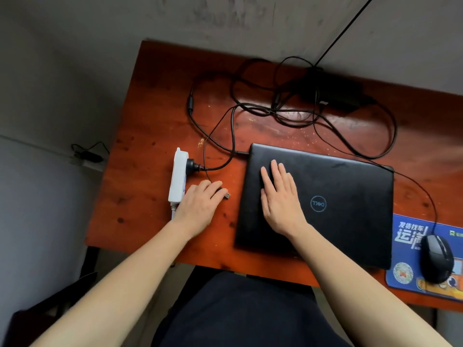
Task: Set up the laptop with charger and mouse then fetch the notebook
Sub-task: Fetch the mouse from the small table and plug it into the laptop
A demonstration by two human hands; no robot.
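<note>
A closed black laptop (338, 196) lies on the red-brown wooden desk (150, 121). My right hand (280, 199) rests flat on its lid near the left side, fingers apart. My left hand (200, 204) is closed on the mouse's USB plug (226, 195), whose metal tip points at the laptop's left edge, a short gap away. The black mouse (437, 259) sits on a blue mouse pad (406, 246) at the right. The charger brick (333, 92) lies at the back; its cable is plugged into the laptop's left rear corner and into a white power strip (178, 176).
Loose black cables (288, 108) loop across the back half of the desk. The power strip lies just left of my left hand. A dark chair seat (250, 309) is below the desk's front edge. A small adapter (87, 156) hangs on the wall at left.
</note>
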